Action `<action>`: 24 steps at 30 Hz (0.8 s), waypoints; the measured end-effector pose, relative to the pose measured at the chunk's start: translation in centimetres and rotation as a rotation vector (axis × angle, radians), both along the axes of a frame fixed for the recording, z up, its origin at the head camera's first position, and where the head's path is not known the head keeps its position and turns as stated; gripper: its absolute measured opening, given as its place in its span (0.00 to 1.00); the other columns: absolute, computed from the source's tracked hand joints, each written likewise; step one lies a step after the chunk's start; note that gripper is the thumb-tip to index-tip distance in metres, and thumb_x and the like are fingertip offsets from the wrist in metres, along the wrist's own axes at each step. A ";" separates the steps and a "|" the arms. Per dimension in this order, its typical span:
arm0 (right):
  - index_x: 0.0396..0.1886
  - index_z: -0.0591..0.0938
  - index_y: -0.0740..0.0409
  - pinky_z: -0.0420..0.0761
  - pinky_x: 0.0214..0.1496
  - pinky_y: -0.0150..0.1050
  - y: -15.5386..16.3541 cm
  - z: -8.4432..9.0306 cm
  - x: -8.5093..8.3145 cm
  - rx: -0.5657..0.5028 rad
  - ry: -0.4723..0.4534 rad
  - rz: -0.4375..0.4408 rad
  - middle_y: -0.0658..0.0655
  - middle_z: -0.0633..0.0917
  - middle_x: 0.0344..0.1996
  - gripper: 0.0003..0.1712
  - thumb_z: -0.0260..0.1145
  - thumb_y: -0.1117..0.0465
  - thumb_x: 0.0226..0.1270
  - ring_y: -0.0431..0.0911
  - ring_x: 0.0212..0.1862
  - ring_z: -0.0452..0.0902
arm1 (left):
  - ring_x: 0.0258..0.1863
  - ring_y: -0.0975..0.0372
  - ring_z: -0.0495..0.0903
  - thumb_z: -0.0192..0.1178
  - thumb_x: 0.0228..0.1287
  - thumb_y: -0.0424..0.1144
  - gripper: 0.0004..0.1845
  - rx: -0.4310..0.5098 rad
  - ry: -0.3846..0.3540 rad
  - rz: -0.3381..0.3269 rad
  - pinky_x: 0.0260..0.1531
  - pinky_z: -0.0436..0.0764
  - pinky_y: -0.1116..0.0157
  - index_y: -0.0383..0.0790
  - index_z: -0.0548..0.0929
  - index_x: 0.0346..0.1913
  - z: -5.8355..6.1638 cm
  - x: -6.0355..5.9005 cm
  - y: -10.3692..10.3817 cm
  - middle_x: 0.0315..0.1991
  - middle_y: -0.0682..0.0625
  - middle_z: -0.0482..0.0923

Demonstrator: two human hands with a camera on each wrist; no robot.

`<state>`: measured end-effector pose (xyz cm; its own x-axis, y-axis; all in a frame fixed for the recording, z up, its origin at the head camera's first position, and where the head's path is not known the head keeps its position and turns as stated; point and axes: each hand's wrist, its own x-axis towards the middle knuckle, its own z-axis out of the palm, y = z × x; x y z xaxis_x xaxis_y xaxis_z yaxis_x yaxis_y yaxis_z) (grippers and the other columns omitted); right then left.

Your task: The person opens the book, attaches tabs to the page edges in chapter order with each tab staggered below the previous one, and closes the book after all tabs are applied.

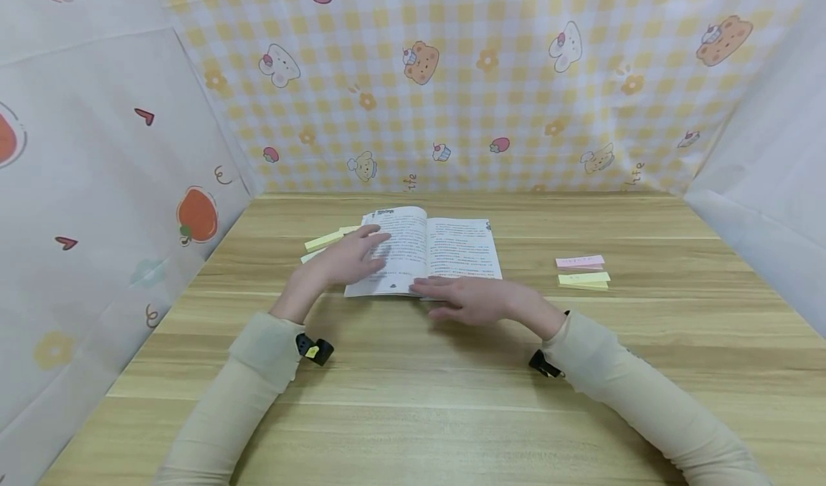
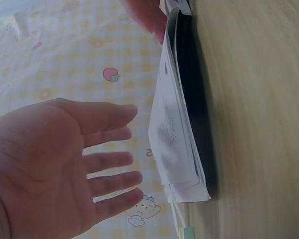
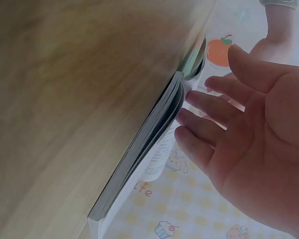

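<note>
The book has print too small to read; 2 sleeves are cut off.

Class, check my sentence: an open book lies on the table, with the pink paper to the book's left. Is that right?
Not quite: the pink paper lies to the right of the book, as the head view shows. The book is open on the table.
</note>
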<state>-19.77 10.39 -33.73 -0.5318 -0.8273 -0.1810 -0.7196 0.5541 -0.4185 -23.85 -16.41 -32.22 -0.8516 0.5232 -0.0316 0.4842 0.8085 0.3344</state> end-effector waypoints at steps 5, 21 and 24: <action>0.81 0.58 0.52 0.51 0.78 0.50 0.0 -0.1 0.0 0.007 -0.015 0.003 0.55 0.55 0.80 0.33 0.52 0.52 0.82 0.51 0.80 0.47 | 0.77 0.44 0.50 0.53 0.77 0.44 0.32 -0.035 -0.108 -0.053 0.74 0.52 0.46 0.39 0.60 0.78 -0.3 0.3 0.1 0.80 0.38 0.48; 0.81 0.57 0.52 0.51 0.78 0.49 -0.1 -0.1 0.1 0.038 -0.012 0.011 0.55 0.54 0.80 0.35 0.53 0.51 0.82 0.51 0.80 0.46 | 0.78 0.47 0.49 0.50 0.79 0.47 0.33 -0.198 -0.264 -0.035 0.75 0.52 0.48 0.43 0.55 0.80 -0.7 0.6 0.1 0.81 0.45 0.45; 0.81 0.56 0.52 0.51 0.78 0.50 -0.1 -0.2 0.1 0.041 -0.015 0.006 0.55 0.54 0.80 0.35 0.52 0.50 0.82 0.51 0.80 0.46 | 0.78 0.46 0.50 0.50 0.78 0.47 0.34 -0.235 -0.268 -0.036 0.75 0.53 0.48 0.42 0.55 0.80 -0.7 0.6 0.2 0.80 0.44 0.46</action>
